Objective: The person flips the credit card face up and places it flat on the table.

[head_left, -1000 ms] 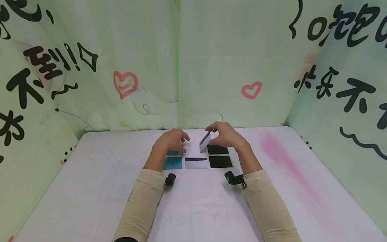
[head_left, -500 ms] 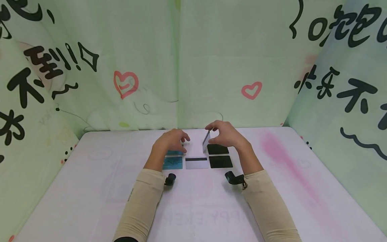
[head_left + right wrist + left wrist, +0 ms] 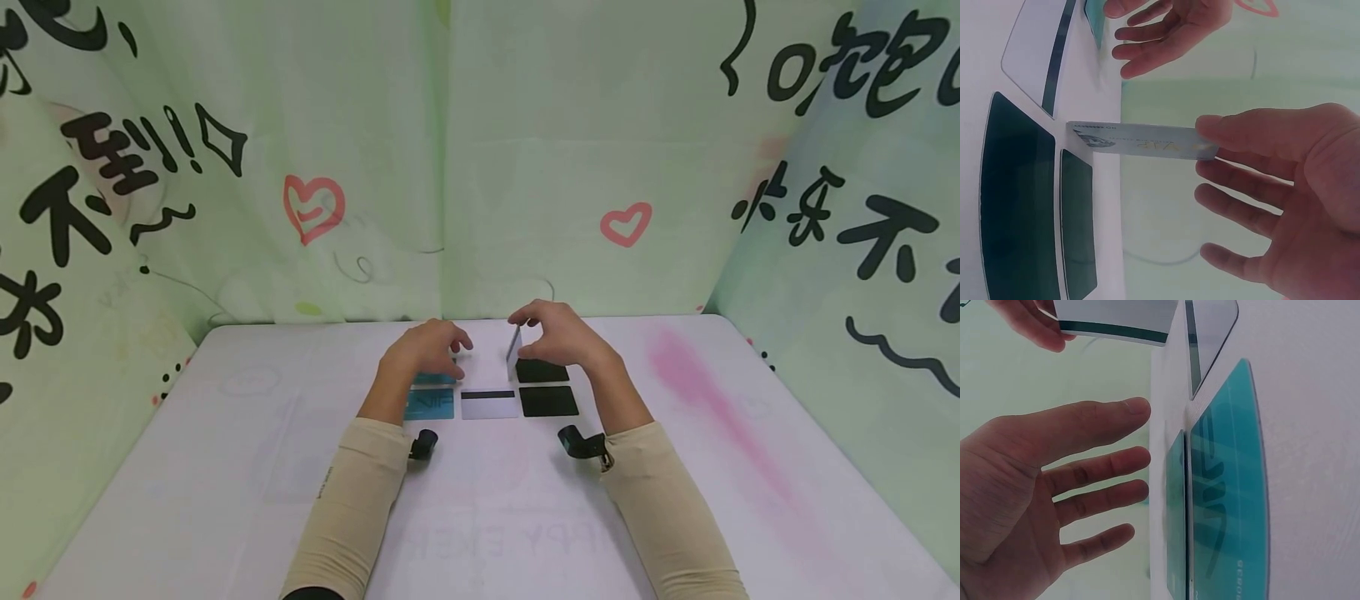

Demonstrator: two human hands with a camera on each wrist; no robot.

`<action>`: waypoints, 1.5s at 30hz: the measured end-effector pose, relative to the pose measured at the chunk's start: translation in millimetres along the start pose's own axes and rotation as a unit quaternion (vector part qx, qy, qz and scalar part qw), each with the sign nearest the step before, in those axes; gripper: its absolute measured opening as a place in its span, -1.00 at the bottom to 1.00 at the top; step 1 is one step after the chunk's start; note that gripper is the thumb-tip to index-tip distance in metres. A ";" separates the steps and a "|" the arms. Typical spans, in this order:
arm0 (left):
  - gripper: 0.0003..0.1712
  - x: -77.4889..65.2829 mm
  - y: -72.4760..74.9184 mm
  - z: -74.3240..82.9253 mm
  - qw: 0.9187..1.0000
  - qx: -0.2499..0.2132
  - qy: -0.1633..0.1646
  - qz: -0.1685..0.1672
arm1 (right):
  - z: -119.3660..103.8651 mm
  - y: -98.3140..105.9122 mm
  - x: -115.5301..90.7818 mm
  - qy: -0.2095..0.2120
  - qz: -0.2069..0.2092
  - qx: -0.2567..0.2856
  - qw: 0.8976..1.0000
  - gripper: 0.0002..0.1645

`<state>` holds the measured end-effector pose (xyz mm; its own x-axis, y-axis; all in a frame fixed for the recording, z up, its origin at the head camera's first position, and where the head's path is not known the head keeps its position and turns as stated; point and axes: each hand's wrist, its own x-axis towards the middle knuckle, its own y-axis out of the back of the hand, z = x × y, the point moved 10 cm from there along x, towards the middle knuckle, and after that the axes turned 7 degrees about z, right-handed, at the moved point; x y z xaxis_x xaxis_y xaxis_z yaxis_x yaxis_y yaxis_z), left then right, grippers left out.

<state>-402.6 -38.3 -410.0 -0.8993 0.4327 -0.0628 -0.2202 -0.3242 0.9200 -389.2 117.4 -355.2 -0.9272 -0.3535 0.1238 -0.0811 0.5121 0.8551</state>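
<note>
My right hand (image 3: 561,335) pinches a silver VIP card (image 3: 1141,140) between thumb and index finger at its upper end. The card stands upright, its lower edge close to the tabletop, and its striped back faces left in the left wrist view. Over the back blue card (image 3: 1175,506), my left hand (image 3: 422,348) is held with fingers spread and nothing in them. A front blue card (image 3: 431,404) marked VIP lies nearest me on the left. Beside it is a flat silver card (image 3: 489,407) with a dark stripe. Two dark cards, front (image 3: 549,402) and back (image 3: 542,371), lie under and before my right hand.
The white table (image 3: 480,517) has a pink smear on its right side. A green curtain (image 3: 480,167) with black writing and red hearts surrounds the back and sides. Black wrist cameras are strapped at both cuffs.
The silver card in my right hand has turned from a leftward slant to nearly upright and edge-on, its lower end shifting right. My left hand has stayed in place.
</note>
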 end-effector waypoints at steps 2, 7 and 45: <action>-0.43 -0.4 0.2 -0.3 1.000 -0.003 0.003 0.000 | 0.4 -1.4 0.4 -0.002 -0.003 0.000 1.000 -0.38; -0.43 -2.3 0.7 -1.1 1.000 -0.007 0.009 -0.001 | 0.0 -3.4 0.7 -0.004 -0.005 -0.001 1.000 -0.36; -0.40 -4.2 2.5 0.8 1.000 -0.002 0.008 -0.009 | -5.5 -19.1 5.7 0.019 -0.021 -0.001 1.000 -0.27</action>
<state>-399.1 -40.2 -407.1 -0.9008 0.4257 -0.0860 -0.2383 -0.3190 0.9173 -390.9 101.3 -368.0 -0.9082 -0.4048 0.1062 -0.1193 0.4937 0.8614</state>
